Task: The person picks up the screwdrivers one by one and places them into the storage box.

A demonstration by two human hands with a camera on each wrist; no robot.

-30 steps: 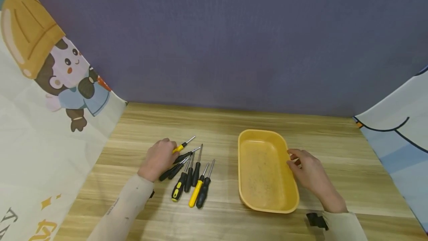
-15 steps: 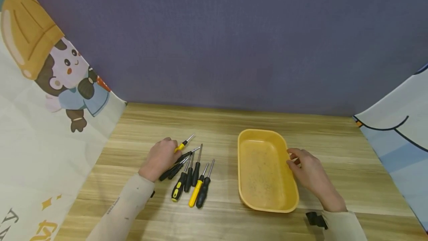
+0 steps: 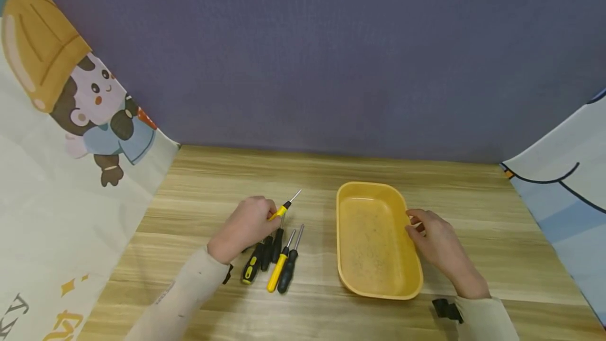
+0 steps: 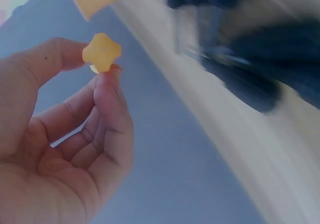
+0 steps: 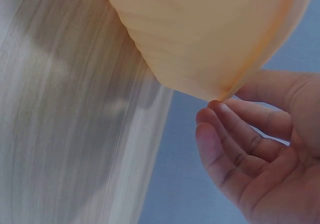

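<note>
My left hand (image 3: 245,225) pinches a yellow screwdriver (image 3: 283,209) by its handle, with the black collar and metal shaft pointing up and right. In the left wrist view, the ribbed yellow handle end (image 4: 101,52) shows between thumb and fingers. Under and beside this hand lie several more screwdrivers: one black with yellow inlays (image 3: 252,264), one yellow (image 3: 278,272) and some black, partly covered by the hand. My right hand (image 3: 440,243) holds the right rim of a yellow plastic tray (image 3: 371,243). In the right wrist view, fingers pinch the tray wall (image 5: 200,43).
The wood-grain table (image 3: 307,172) meets a dark blue-grey backdrop (image 3: 312,67) at its far edge. Printed cloth (image 3: 47,204) with a cartoon figure hangs along the left side, and more printed cloth (image 3: 568,183) along the right.
My left hand has moved right with the yellow screwdriver, away from the pile's left end and over the other screwdrivers. The right hand and the tray stay in place.
</note>
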